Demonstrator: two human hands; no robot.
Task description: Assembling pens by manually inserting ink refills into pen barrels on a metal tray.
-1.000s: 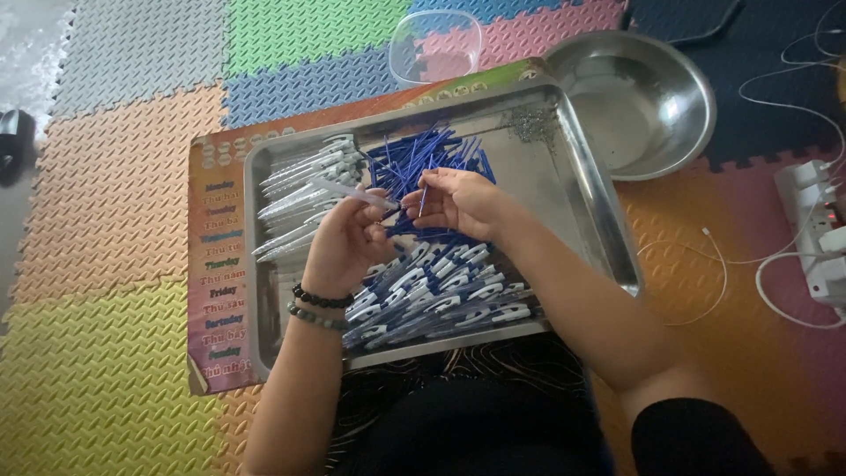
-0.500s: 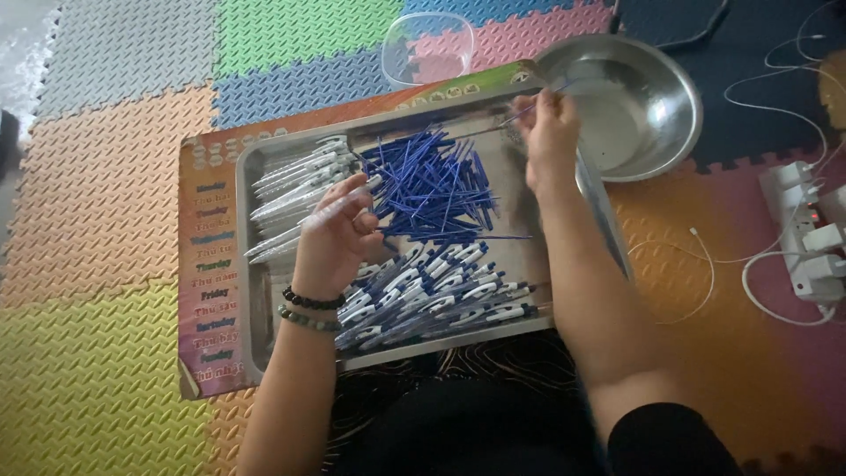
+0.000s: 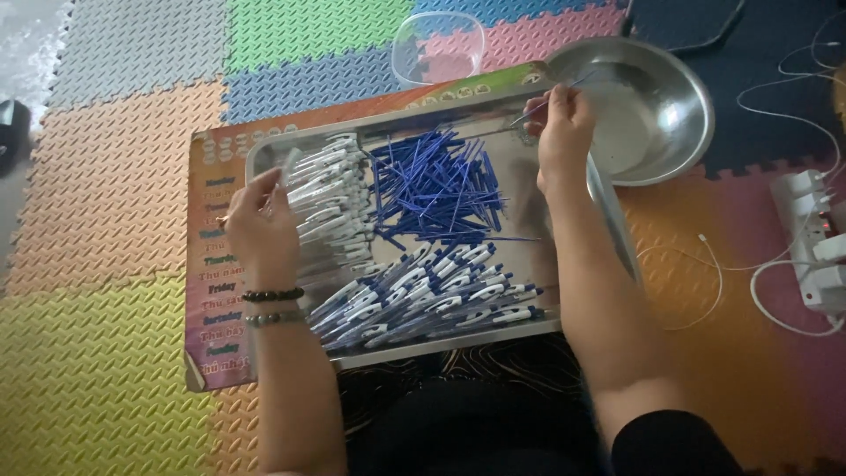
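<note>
A steel tray point(image 3: 573, 291) lies in front of me with three heaps: clear pen barrels point(image 3: 330, 189) on the left, loose blue refills point(image 3: 436, 185) in the middle, white-and-blue pens point(image 3: 423, 295) along the near side. My left hand point(image 3: 260, 220) rests over the left edge of the barrels, fingers closed on a clear barrel point(image 3: 286, 167). My right hand point(image 3: 560, 123) hovers at the tray's far right corner, pinching a thin pen part point(image 3: 551, 101) that points toward the round steel bowl point(image 3: 670, 106).
The tray sits on a printed board point(image 3: 207, 264) over coloured foam floor mats. A clear plastic container point(image 3: 438, 44) stands behind the tray. At the right lie a white power strip point(image 3: 815, 238) and white cables point(image 3: 705, 273). A dark object point(image 3: 13, 123) sits at the far left.
My hands, together over the tray's middle a second ago, have parted. The right hand carried a thin part to the far right corner. The left hand moved left to the barrels.
</note>
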